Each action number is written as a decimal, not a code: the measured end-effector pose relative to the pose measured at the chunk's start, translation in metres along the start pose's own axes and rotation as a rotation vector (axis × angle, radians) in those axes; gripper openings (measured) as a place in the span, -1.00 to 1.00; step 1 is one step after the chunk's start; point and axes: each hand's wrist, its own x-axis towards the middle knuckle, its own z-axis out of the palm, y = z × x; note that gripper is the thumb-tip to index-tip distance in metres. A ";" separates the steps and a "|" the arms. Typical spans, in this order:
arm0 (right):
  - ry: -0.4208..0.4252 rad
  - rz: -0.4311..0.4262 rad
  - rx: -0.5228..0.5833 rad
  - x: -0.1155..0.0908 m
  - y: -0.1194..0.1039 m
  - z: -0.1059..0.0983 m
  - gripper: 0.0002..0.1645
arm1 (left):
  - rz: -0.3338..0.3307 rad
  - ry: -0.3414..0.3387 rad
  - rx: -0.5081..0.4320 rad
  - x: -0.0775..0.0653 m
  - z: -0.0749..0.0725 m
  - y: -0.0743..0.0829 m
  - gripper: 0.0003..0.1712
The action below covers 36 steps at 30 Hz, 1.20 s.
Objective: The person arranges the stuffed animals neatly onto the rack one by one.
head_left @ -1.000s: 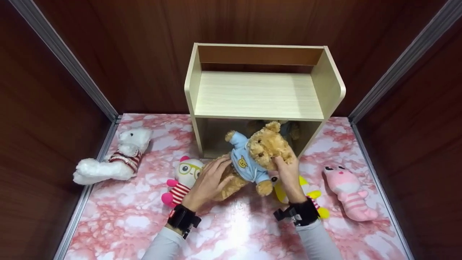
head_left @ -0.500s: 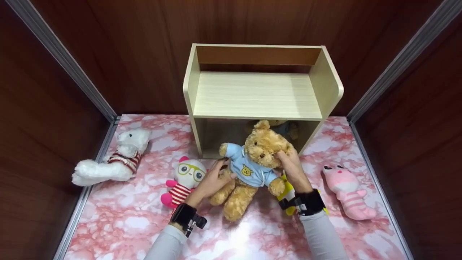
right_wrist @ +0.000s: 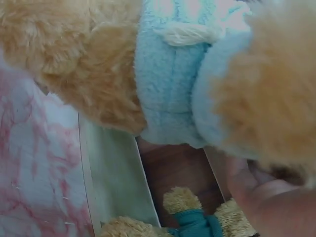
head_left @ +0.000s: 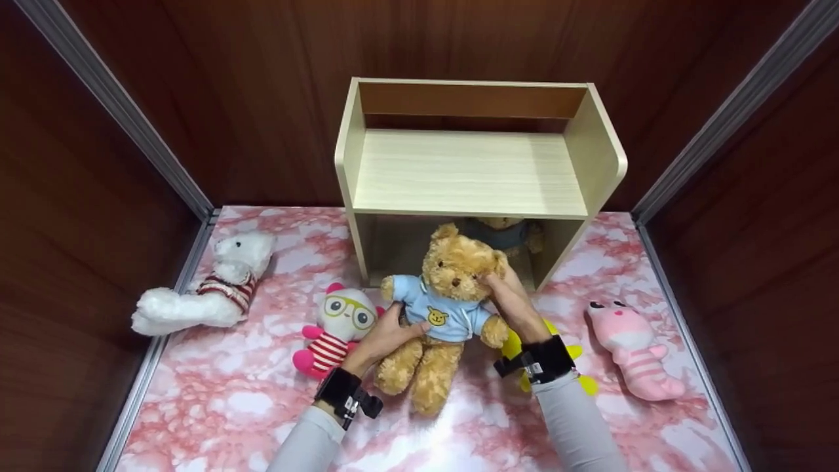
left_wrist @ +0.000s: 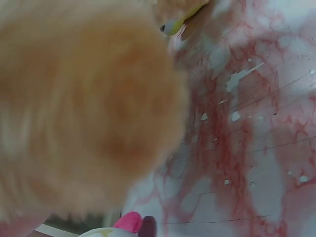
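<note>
A brown teddy bear point(head_left: 438, 298) in a light blue hoodie is held upright, facing me, in front of the shelf's lower opening. My left hand point(head_left: 385, 338) grips its side at the hip, thumb across the hoodie's front. With my right hand point(head_left: 516, 300) I hold the side of its head near the ear; those fingers are partly hidden behind the head. Blurred brown fur point(left_wrist: 94, 108) fills much of the left wrist view. The blue hoodie point(right_wrist: 168, 84) shows close up in the right wrist view.
A pale wooden shelf point(head_left: 468, 174) stands at the back, with another teddy bear point(head_left: 505, 235) in its lower compartment. Around lie a white plush point(head_left: 223, 288), a panda plush point(head_left: 334, 331), a yellow plush point(head_left: 549, 328) partly behind my right wrist, and a pink plush point(head_left: 632, 354).
The teddy bear has turned from sideways to upright, its head moving left and its legs swinging down toward me. My left hand has shifted its grip, and my right hand has moved slightly left.
</note>
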 end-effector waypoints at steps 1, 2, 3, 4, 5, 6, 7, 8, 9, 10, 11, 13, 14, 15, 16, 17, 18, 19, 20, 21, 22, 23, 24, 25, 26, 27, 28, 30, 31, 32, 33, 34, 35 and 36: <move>0.002 0.006 -0.013 0.001 0.001 0.000 -0.40 | 0.007 0.000 -0.019 0.000 0.002 -0.001 -0.08; 0.001 0.014 -0.023 0.002 0.001 0.001 -0.40 | 0.011 0.007 -0.027 0.001 0.003 -0.002 -0.11; 0.001 0.022 -0.035 0.003 0.001 0.002 -0.37 | 0.009 0.022 -0.026 0.001 0.005 -0.003 -0.15; 0.000 0.030 -0.048 0.003 0.002 0.002 -0.35 | 0.005 0.042 -0.021 0.001 0.006 -0.004 -0.17; 0.003 0.041 -0.051 0.004 0.002 0.003 -0.30 | -0.005 0.063 -0.019 0.001 0.007 -0.005 -0.19; 0.004 0.048 -0.045 0.004 0.003 0.003 -0.25 | -0.016 0.080 -0.038 0.001 0.008 -0.006 -0.22; 0.008 0.055 -0.043 0.005 0.004 0.004 -0.20 | -0.022 0.106 -0.036 0.000 0.009 -0.007 -0.24; 0.008 0.057 -0.041 0.005 0.006 0.005 -0.17 | -0.031 0.134 -0.035 0.000 0.010 -0.008 -0.27; 0.009 0.057 -0.041 0.006 0.007 0.007 -0.15 | -0.034 0.159 -0.038 0.000 0.010 -0.009 -0.30; 0.009 0.057 -0.035 0.007 0.009 0.007 -0.16 | -0.030 0.178 -0.042 0.001 0.010 -0.011 -0.35; 0.010 0.057 -0.031 0.007 0.010 0.009 -0.16 | -0.024 0.196 -0.049 0.001 0.010 -0.012 -0.39; 0.013 0.056 -0.037 0.008 0.015 0.010 -0.20 | -0.018 0.233 -0.033 0.001 0.010 -0.015 -0.43; 0.017 0.056 -0.044 0.008 0.017 0.010 -0.21 | -0.022 0.249 -0.029 0.001 0.010 -0.016 -0.43; 0.024 0.056 -0.053 0.008 0.019 0.009 -0.22 | -0.024 0.264 -0.017 0.001 0.011 -0.017 -0.42; 0.036 0.056 -0.070 0.007 0.022 0.009 -0.21 | -0.026 0.279 -0.013 0.001 0.011 -0.018 -0.41; 0.049 0.055 -0.088 0.006 0.025 0.008 -0.21 | -0.031 0.293 -0.009 0.002 0.010 -0.018 -0.39; 0.064 0.056 -0.104 0.004 0.028 0.007 -0.21 | -0.033 0.309 -0.005 0.002 0.010 -0.018 -0.36; 0.076 0.060 -0.121 0.002 0.032 0.007 -0.21 | -0.033 0.328 -0.009 0.003 0.010 -0.018 -0.35; 0.078 0.065 -0.127 0.000 0.036 0.006 -0.21 | -0.032 0.347 -0.013 0.003 0.010 -0.019 -0.33; 0.091 0.073 -0.153 -0.003 0.041 0.005 -0.21 | -0.028 0.368 -0.017 0.004 0.010 -0.020 -0.32; 0.107 0.089 -0.167 -0.005 0.046 0.005 -0.21 | -0.026 0.388 -0.025 0.005 0.010 -0.020 -0.31; 0.122 0.102 -0.185 -0.008 0.052 0.005 -0.20 | -0.026 0.405 -0.034 0.006 0.010 -0.021 -0.31; 0.137 0.115 -0.208 -0.010 0.057 0.005 -0.19 | -0.026 0.421 -0.032 0.006 0.010 -0.021 -0.31; 0.148 0.124 -0.226 -0.013 0.062 0.005 -0.19 | -0.029 0.431 -0.037 0.007 0.011 -0.022 -0.31; 0.162 0.131 -0.245 -0.014 0.067 0.006 -0.20 | -0.033 0.439 -0.038 0.007 0.011 -0.023 -0.31; 0.171 0.135 -0.267 -0.016 0.071 0.006 -0.23 | -0.041 0.444 -0.043 0.007 0.012 -0.023 -0.31; 0.166 0.137 -0.268 -0.017 0.074 0.007 -0.27 | -0.051 0.449 -0.040 0.007 0.013 -0.023 -0.29; 0.139 0.130 -0.274 -0.018 0.079 0.009 -0.38 | -0.078 0.460 -0.031 0.007 0.015 -0.022 -0.25; 0.123 0.131 -0.276 -0.019 0.081 0.010 -0.44 | -0.090 0.465 -0.033 0.007 0.016 -0.021 -0.24; 0.114 0.134 -0.292 -0.019 0.082 0.011 -0.47 | -0.097 0.470 -0.030 0.008 0.018 -0.020 -0.23; 0.103 0.135 -0.302 -0.019 0.083 0.012 -0.49 | -0.102 0.474 -0.027 0.008 0.019 -0.019 -0.22; 0.098 0.140 -0.313 -0.019 0.084 0.012 -0.49 | -0.107 0.478 -0.014 0.008 0.020 -0.017 -0.22; 0.092 0.138 -0.320 -0.019 0.085 0.013 -0.47 | -0.112 0.481 -0.008 0.008 0.020 -0.016 -0.22; 0.079 0.138 -0.313 -0.019 0.085 0.013 -0.43 | -0.112 0.481 0.004 0.009 0.020 -0.015 -0.23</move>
